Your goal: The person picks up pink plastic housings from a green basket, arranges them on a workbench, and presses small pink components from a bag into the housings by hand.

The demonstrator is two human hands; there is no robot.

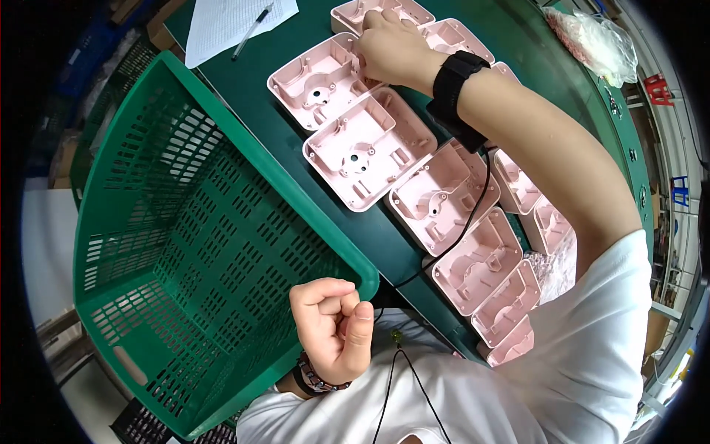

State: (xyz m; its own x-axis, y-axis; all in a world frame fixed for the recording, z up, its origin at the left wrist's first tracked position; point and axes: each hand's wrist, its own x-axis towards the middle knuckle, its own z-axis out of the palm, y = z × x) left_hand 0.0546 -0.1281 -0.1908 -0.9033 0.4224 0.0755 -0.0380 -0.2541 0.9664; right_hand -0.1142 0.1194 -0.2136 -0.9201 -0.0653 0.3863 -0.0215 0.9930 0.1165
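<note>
My right hand [396,48] reaches to the far end of the table, fingers bent down over the pink plastic housings. Its fingertips are hidden, so what they hold cannot be made out. Beneath and beside it lie a far pink housing [423,10] and an open pink housing [296,78] with a round hole in its floor. Close to my body, my left hand [333,325] is curled closed, palm up, beside the near corner of a green plastic crate [296,196]. Whatever is inside its fingers is hidden.
More pink housings [473,266] run in rows down the green table [237,85]. A black cord from my right wristband crosses them. A paper sheet [222,29] with a pen [251,33] lies at the far left. A clear plastic bag [595,44] sits far right.
</note>
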